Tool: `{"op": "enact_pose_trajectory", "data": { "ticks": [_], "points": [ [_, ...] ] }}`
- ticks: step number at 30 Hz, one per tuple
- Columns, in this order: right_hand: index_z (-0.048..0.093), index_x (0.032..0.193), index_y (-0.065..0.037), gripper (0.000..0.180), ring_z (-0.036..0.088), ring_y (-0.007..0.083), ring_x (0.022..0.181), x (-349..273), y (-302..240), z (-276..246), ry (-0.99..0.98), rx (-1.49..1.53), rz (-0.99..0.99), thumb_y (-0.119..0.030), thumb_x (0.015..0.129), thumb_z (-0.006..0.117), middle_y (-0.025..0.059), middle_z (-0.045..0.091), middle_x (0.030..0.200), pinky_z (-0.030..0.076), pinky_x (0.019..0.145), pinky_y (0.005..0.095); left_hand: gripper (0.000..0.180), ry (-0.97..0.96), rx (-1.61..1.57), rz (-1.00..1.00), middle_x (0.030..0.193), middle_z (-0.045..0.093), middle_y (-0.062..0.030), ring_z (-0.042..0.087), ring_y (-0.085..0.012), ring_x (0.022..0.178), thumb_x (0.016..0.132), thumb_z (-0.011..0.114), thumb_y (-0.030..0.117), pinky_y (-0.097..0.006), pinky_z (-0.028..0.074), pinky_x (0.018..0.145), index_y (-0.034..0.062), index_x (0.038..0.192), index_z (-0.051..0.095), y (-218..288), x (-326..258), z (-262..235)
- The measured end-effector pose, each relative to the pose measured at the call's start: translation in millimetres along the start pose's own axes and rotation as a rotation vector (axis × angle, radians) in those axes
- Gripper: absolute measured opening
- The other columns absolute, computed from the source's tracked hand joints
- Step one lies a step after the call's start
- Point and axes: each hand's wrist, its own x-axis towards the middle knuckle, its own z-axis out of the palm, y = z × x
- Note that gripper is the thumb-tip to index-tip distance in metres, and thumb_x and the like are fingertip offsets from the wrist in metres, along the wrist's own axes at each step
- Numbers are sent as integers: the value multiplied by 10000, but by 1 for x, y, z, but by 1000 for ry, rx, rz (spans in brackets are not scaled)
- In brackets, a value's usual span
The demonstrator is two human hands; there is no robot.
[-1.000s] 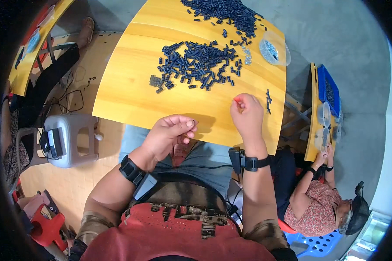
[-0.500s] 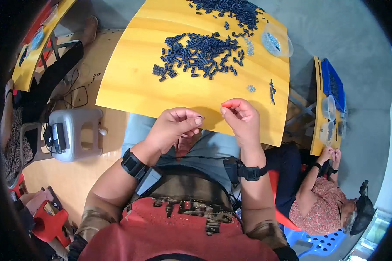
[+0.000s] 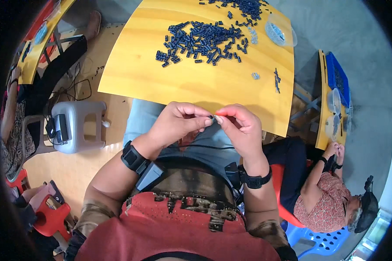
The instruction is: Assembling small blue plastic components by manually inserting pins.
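My left hand (image 3: 178,124) pinches a small black plastic piece (image 3: 212,116) between thumb and forefinger, over my lap at the table's near edge. Fingertip to fingertip with it, my right hand (image 3: 241,128) is closed in a pinch too; whatever it grips is too small to make out. Beyond the hands, a heap of small black plastic pieces (image 3: 202,41) lies on the yellow table (image 3: 152,82). A little pile of tiny shiny parts (image 3: 255,75) sits to the right, beside a short row of dark pieces (image 3: 277,80).
A second black heap (image 3: 244,8) and a clear tub of small shiny parts (image 3: 276,34) stand at the far side. A grey stool (image 3: 80,126) is on the left. At the right, a co-worker (image 3: 322,204) works at another yellow table holding a blue tray (image 3: 337,80).
My hands have come together, fingertips now meeting where there was a gap before. The whole view has shifted slightly, with the table sitting higher in the picture.
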Motion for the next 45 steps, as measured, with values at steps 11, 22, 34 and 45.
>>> {"op": "enact_pose_trajectory", "data": {
  "ticks": [11, 22, 34, 45],
  "points": [
    [641, 899, -23, 105, 620, 197, 721, -9, -20, 14, -1, -318, -108, 17, 802, 636, 99, 623, 804, 486, 641, 273, 143, 7, 113, 42, 703, 665, -62, 600, -92, 559, 880, 656, 90, -221, 476, 461, 2, 986, 693, -14, -7, -3],
    [594, 902, -9, 117, 565, 350, 845, -8, -33, 16, -203, -704, -236, -8, 787, 612, 162, 587, 870, 473, 737, 408, 95, -15, 206, 82, 668, 616, -14, 523, -60, 542, 888, 629, 34, -206, 423, 472, 17, 947, 701, -18, -13, -4],
    [646, 951, -20, 155, 641, 193, 704, -11, -31, 22, 13, -452, -94, 20, 801, 644, 114, 633, 846, 521, 624, 285, 141, 31, -7, 5, 637, 632, -11, 562, -53, 526, 897, 655, 139, -191, 410, 433, 29, 971, 702, -15, -14, -4],
    [646, 895, -21, 137, 620, 275, 788, -13, -24, 25, 79, -522, -152, 0, 762, 665, 123, 627, 856, 500, 695, 334, 147, 36, -150, -36, 720, 630, -24, 411, -6, 408, 852, 692, 141, -173, 280, 341, 33, 952, 688, -23, -9, -5]
  ]
}}
